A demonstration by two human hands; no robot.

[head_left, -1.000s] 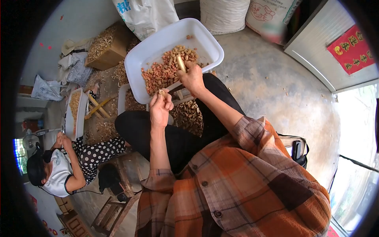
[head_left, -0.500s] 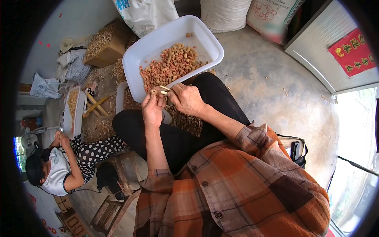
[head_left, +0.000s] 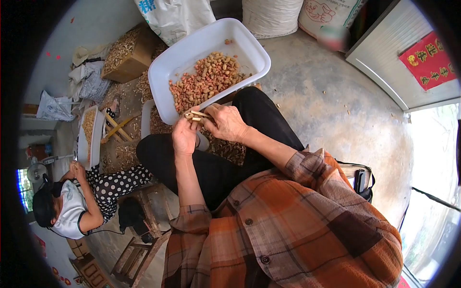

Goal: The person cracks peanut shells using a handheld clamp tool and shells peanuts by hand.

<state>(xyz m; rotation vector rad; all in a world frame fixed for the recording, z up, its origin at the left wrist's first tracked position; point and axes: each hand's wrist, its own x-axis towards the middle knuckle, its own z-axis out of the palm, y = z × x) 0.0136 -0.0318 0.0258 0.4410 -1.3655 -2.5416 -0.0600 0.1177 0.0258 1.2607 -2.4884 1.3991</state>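
A white plastic tub (head_left: 163, 62) holds a heap of peanuts (head_left: 211, 77), some in shells and some as bare red kernels. Just in front of its near edge, my right hand (head_left: 226, 122) is closed on a pale wooden tool (head_left: 201, 114) with two narrow arms. My left hand (head_left: 185, 135) is closed at the tool's tip, its fingertips pinching a peanut (head_left: 188, 115). Both hands are above my lap and nearly touch. Fingers partly hide the peanut.
Another person (head_left: 72, 206) sits at the left beside a smaller white tub (head_left: 97, 139). A cardboard box of shells (head_left: 132, 65) stands behind. Full sacks (head_left: 271, 17) line the back. Shells lie below my knees, and a wooden stool (head_left: 132, 261) stands lower left.
My right hand has come down from over the peanuts with the wooden tool to my left hand. The tool's tip now meets the peanut at my left fingertips.
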